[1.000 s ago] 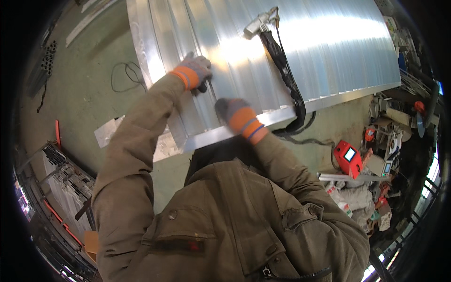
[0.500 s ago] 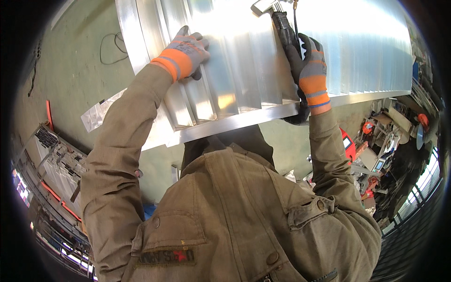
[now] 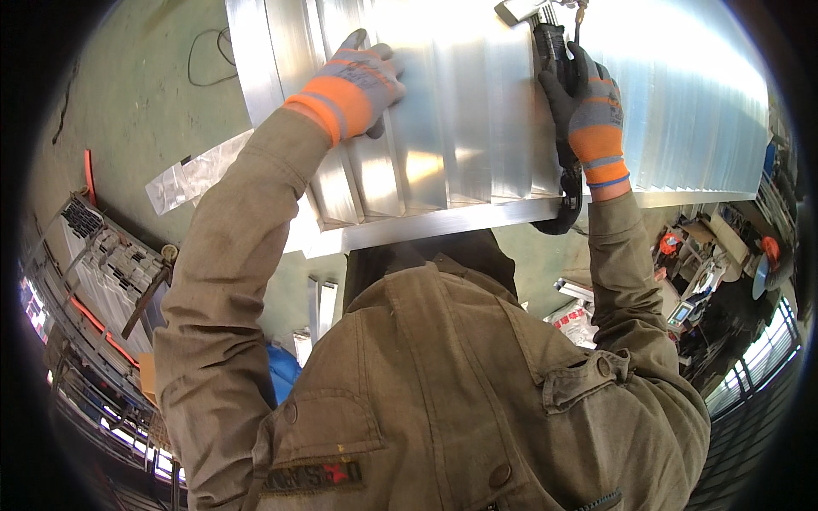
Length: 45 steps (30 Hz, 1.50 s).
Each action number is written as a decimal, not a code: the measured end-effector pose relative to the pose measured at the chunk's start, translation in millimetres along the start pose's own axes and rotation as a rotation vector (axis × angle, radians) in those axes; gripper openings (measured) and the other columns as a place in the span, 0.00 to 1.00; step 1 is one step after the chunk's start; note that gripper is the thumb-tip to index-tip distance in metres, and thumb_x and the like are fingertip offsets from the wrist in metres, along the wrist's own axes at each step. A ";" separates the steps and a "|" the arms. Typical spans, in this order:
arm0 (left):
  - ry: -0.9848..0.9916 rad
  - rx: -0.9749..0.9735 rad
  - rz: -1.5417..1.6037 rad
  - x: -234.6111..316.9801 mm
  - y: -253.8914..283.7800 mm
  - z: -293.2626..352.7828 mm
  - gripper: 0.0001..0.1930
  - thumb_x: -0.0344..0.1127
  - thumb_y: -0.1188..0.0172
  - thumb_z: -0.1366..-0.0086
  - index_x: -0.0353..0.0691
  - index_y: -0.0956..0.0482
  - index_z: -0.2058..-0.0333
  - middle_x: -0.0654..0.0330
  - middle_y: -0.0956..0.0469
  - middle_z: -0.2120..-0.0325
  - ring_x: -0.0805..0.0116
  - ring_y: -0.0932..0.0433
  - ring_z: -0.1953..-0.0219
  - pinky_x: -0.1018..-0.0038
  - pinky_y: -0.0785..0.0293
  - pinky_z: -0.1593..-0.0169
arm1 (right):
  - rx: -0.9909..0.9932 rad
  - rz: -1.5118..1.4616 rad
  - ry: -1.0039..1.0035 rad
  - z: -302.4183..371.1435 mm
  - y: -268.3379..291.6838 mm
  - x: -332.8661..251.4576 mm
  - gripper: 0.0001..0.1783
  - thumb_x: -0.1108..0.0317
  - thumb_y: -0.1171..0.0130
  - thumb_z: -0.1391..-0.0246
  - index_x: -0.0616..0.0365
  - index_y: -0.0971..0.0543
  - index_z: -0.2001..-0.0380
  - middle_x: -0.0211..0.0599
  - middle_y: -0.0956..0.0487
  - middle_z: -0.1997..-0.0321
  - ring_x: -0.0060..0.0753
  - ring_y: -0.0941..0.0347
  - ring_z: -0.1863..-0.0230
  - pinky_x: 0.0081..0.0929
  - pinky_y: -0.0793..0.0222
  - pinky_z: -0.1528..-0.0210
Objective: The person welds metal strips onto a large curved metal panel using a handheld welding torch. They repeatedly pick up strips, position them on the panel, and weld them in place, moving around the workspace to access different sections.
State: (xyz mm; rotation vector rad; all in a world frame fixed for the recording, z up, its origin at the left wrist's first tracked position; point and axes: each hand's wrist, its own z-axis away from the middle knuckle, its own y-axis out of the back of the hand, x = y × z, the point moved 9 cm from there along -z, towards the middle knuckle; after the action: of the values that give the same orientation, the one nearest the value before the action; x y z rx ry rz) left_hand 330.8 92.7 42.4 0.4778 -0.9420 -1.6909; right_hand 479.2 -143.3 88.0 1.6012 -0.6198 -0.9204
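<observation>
A large silver metal panel (image 3: 464,128) with parallel slats lies before me, its near edge framed by a flat bar. My left hand (image 3: 362,85), in a grey and orange glove, rests on the slats at the left, fingers apart, holding nothing. My right hand (image 3: 592,119), gloved alike, is closed round a long black-handled tool (image 3: 550,47) on the panel. The tool's far end carries a silver head and a brass-coloured fitting. A black curved part (image 3: 558,223) extends past the panel's near edge below this hand. The palm side of the grip is hidden.
A rack of metal profiles (image 3: 115,268) stands at the left. Cluttered gear, with an orange-red item (image 3: 769,249), is at the right. A cable (image 3: 209,64) lies on the green floor (image 3: 145,102). A blue object (image 3: 284,370) shows beside my left sleeve.
The panel, tool and both hands appear farther right in the picture. My left hand stays on the slats, and my right hand keeps its grip on the tool.
</observation>
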 end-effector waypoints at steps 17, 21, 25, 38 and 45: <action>0.031 -0.149 -0.063 1.8 -1.2 -9.2 0.22 0.44 0.17 0.49 0.54 0.10 0.54 0.67 0.18 0.47 0.60 0.20 0.39 0.52 0.37 0.22 | -0.099 0.222 0.044 -27.6 -27.0 -2.9 0.40 0.40 0.27 0.40 0.51 0.25 0.32 0.45 0.10 0.50 0.55 0.13 0.49 0.46 0.20 0.43; 0.016 -0.086 -0.074 5.4 4.4 -7.7 0.16 0.45 0.19 0.45 0.52 0.07 0.58 0.70 0.16 0.50 0.68 0.23 0.39 0.52 0.29 0.34 | -0.180 0.278 -0.026 -33.6 -38.0 0.5 0.41 0.38 0.28 0.40 0.51 0.25 0.33 0.45 0.10 0.49 0.54 0.15 0.46 0.47 0.22 0.40; 0.058 -0.177 -0.091 4.8 4.3 -7.9 0.23 0.42 0.15 0.51 0.55 0.09 0.53 0.69 0.18 0.46 0.64 0.22 0.37 0.52 0.25 0.32 | -0.244 0.291 -0.069 -36.3 -41.6 2.1 0.42 0.37 0.28 0.40 0.53 0.26 0.33 0.47 0.11 0.48 0.56 0.16 0.44 0.49 0.23 0.37; 0.092 -0.100 -0.105 -0.2 -4.0 -13.2 0.27 0.45 0.15 0.50 0.58 0.10 0.50 0.67 0.17 0.43 0.63 0.25 0.33 0.50 0.37 0.21 | -0.234 0.168 -0.005 -33.0 5.4 -0.9 0.43 0.47 0.32 0.38 0.52 0.31 0.25 0.46 0.12 0.50 0.51 0.15 0.52 0.43 0.22 0.44; 0.100 -0.088 -0.070 6.4 10.1 -2.6 0.28 0.50 0.13 0.54 0.60 0.10 0.51 0.70 0.19 0.41 0.64 0.27 0.30 0.49 0.40 0.20 | -0.196 -0.539 -0.361 0.4 103.5 4.8 0.23 0.51 0.29 0.33 0.63 0.14 0.55 0.35 0.14 0.65 0.27 0.20 0.64 0.29 0.26 0.60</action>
State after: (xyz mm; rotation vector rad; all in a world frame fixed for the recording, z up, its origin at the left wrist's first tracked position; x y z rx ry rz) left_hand 336.8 84.9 49.7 0.5362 -0.7832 -1.7473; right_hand 490.0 -171.2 187.3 1.4556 -0.3225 -1.6420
